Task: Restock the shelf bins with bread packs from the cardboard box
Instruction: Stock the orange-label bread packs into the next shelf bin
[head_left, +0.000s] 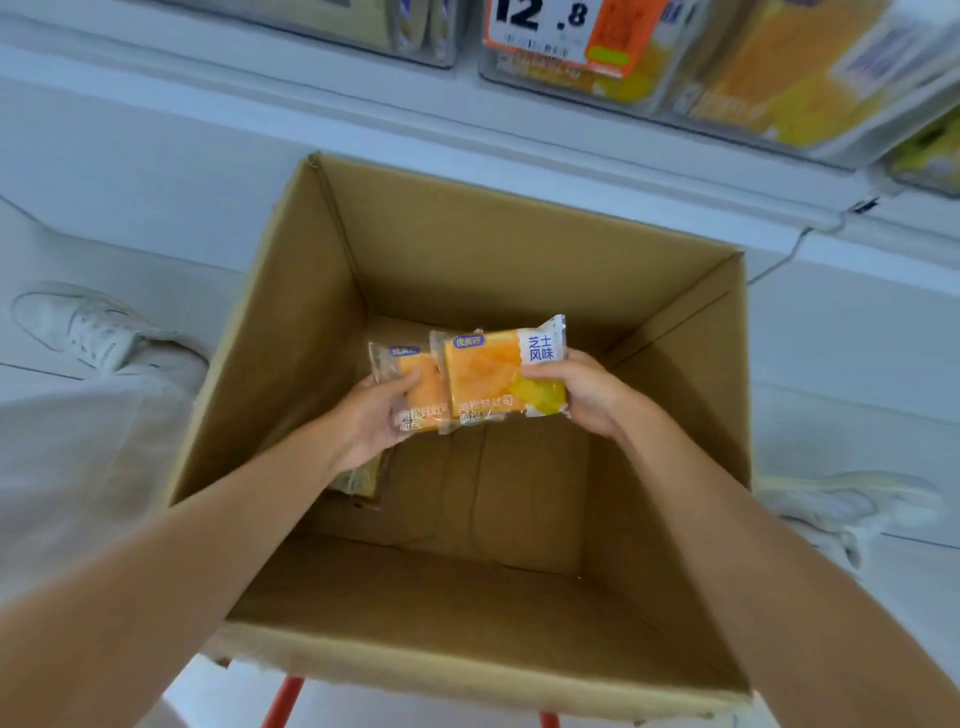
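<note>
Bread packs (493, 379) are what we have in our hands, two of them, held side by side inside the cardboard box (467, 249), above its floor. Our right hand (582, 395) grasps the right one, thumb across its printed face and fingers underneath. Our left hand (371, 415) grasps the left pack (423, 389) the same way, and the right pack's edge overlaps it. A third pack (358, 480) lies on the box floor, mostly hidden under our left forearm.

Both held packs face up at us, orange and yellow print under clear wrap. The right pack carries a blue oval logo at its upper left that we cannot fully read, and "芝士风味" in blue on a white corner at its upper right. The writing along its lower edge is blurred. Its long axis runs roughly left to right, slightly tilted, with the top of the lettering toward the box's far wall. The left pack is too covered for us to judge its axis.

Above the box we count parts of four clear shelf bins (779, 88), all cut by the frame, with similar orange packs inside. One price tag (545, 26) reads "12.8" in black, with an orange panel beside it. Two white shoes (78, 327) stand on the floor, one either side of the box, and two orange legs (283, 701) show below its near edge.
</note>
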